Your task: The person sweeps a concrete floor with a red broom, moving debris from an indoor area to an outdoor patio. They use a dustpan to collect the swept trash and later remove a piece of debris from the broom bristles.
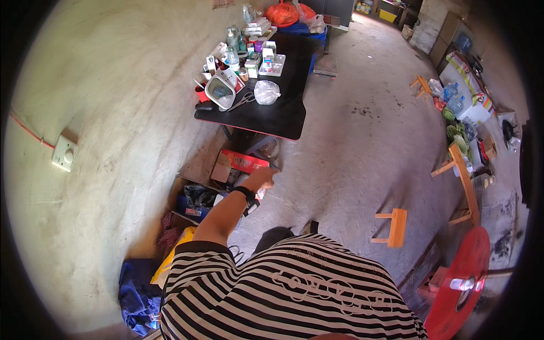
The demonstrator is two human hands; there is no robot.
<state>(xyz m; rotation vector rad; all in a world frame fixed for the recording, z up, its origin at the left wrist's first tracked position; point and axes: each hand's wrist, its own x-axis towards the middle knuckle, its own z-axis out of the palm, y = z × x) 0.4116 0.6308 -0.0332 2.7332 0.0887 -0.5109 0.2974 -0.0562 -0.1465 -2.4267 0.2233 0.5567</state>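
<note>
My left hand (262, 179) reaches forward over the floor boxes, with a dark watch or band on the wrist. Its fingers are partly curled and one points forward; whether anything is in them cannot be told. Just behind the hand lies an open cardboard box with a red flap (244, 161). Ahead stands a black table (282, 119) that holds scissors (243, 100), a tied clear plastic bag (267, 92), a tilted plastic bin (220, 92), bottles and small boxes. My right hand is out of view; only a bit of skin shows at the bottom edge.
Wooden stools (396, 227) and a long wooden bench (466, 187) stand at the right, near watermelons (452, 131) and water jugs. A red round disc (459, 289) is at the lower right. A blue cloth (138, 293) and a yellow bag (172, 257) lie by the left wall.
</note>
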